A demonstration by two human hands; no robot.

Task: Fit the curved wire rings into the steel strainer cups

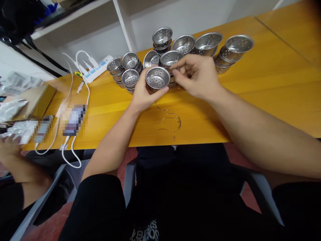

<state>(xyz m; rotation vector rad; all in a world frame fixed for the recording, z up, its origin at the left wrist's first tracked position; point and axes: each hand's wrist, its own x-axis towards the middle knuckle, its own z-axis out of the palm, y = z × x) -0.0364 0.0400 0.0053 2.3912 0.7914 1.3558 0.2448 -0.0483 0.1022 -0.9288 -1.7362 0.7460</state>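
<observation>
A small perforated metal cup (pixel 157 79) rests in my left hand (pixel 144 94), with the fingers behind it and the thumb along its lower right side; its open mouth faces me. My right hand (pixel 199 73) is just right of the cup, thumb and forefinger pinched together; whatever they hold is too small to make out. Behind both hands stand several stacks of similar perforated cups, one stacked cup (pixel 172 58) lying right behind my right fingertips. Several thin curved wires (pixel 169 117) lie on the wooden table (pixel 200 124) below the hands.
At the left are a white power strip (pixel 99 69) with cables, a phone (pixel 74 120) and a second phone (pixel 43 129). Another person's hand (pixel 10 145) is by plastic bags (pixel 23 130) at the far left. A cup stack (pixel 227 58) stands at the right, beyond my right forearm.
</observation>
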